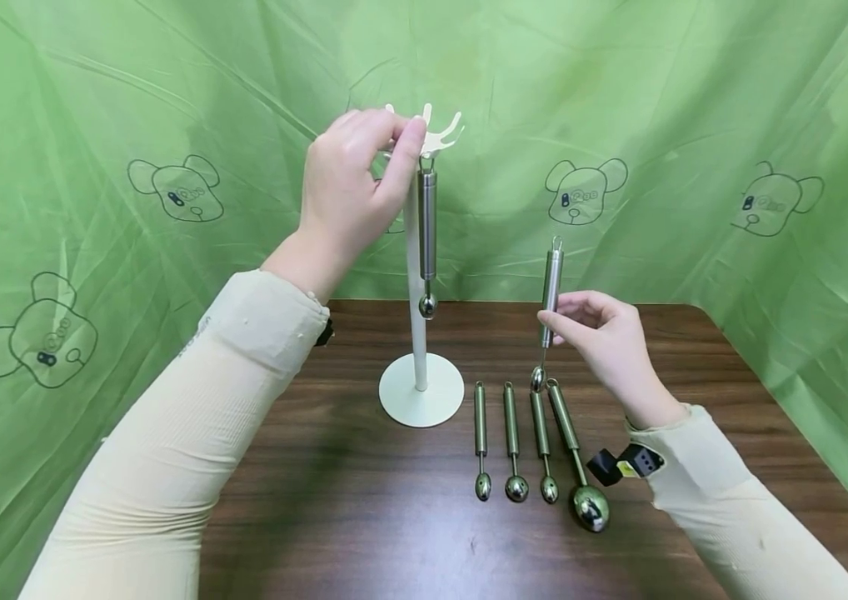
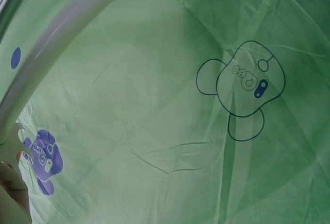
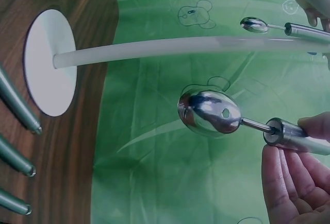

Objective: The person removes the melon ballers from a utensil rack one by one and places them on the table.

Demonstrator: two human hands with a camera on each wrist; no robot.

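Observation:
A white stand (image 1: 421,367) with a round base and a crown of curved hooks (image 1: 442,140) rises from the table. My left hand (image 1: 364,171) is up at the crown, thumb and forefinger pinching it; the exact contact is hidden behind the fingers. From a hook hangs a steel melon baller (image 1: 427,225) by its wire loop, bowl down. Right of the stand, my right hand (image 1: 604,342) pinches another melon baller (image 3: 211,112) by its handle, loop up and bowl down, above the table. In the left wrist view only part of the left hand (image 2: 13,188) shows.
Several more melon ballers (image 1: 511,433) lie side by side on the dark wooden table (image 1: 319,500), bowls toward me; the rightmost has a larger bowl (image 1: 591,508). Green cloth (image 1: 514,75) with printed bear heads encloses the back and sides.

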